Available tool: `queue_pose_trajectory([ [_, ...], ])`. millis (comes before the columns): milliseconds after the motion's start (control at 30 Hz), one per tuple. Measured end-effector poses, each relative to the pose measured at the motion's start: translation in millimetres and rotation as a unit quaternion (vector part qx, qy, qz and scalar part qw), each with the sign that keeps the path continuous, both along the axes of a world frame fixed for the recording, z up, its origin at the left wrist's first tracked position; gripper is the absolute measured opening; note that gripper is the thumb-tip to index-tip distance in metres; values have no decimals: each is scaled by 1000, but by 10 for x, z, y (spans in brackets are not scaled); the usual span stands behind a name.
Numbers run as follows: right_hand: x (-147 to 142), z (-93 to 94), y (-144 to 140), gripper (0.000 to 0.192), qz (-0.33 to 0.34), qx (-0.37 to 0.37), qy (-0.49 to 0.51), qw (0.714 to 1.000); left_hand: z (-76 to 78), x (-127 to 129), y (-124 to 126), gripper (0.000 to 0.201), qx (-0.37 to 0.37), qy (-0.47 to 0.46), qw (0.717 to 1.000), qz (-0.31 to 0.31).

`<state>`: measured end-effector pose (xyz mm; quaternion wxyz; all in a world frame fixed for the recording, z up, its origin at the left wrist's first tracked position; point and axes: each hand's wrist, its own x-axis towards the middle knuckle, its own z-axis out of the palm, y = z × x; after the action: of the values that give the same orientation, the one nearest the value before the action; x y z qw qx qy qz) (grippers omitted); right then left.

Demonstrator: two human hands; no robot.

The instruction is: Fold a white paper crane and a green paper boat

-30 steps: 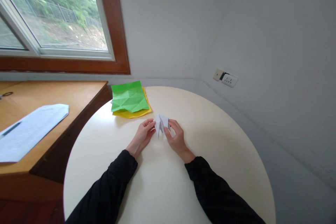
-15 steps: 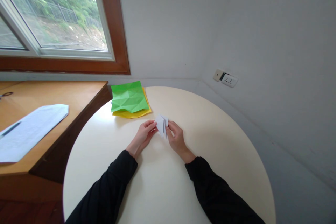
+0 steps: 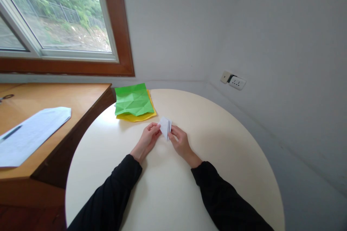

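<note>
A small folded white paper (image 3: 164,127), pointed at its lower end and with several layers along its right side, is held above the round table (image 3: 162,195). My left hand (image 3: 149,138) pinches its left corner between thumb and fingers. On the opposite side, my right hand (image 3: 180,140) grips the layered right edge, thumb in front and fingers behind. Parts of the paper's right edge are hidden by the right fingers.
Creased green paper (image 3: 132,99) lies over yellow paper (image 3: 137,117) at the table's back left. To the left, a wooden desk (image 3: 81,97) carries white sheets (image 3: 40,133), a pen (image 3: 12,132) and scissors (image 3: 7,96). A socket (image 3: 237,82) is on the wall.
The paper's layers on the right have come closer together, leaving a narrower gap. My right hand has shifted slightly left, and the paper and left fingertips have moved a little left too.
</note>
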<state>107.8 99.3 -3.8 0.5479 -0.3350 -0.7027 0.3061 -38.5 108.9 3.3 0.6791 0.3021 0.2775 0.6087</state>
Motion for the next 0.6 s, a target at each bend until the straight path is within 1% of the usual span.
queue_pose_trajectory([
  [200,4,5,-1,23,13,-15,7,1000,26,1,-29,22,-3,-6,999,-32],
  [300,0,7,0,23,17,-24,11,999,25,6,-30,21,-5,-5,999,-38],
  [400,-6,5,5,23,21,-27,14,999,7,7,-14,22,-6,0,1000,-30],
  [533,-13,-8,20,22,28,-32,22,999,-19,9,10,26,-8,9,1000,-2],
  [600,-13,-18,32,22,20,-44,28,998,-21,16,11,29,-6,17,1000,12],
])
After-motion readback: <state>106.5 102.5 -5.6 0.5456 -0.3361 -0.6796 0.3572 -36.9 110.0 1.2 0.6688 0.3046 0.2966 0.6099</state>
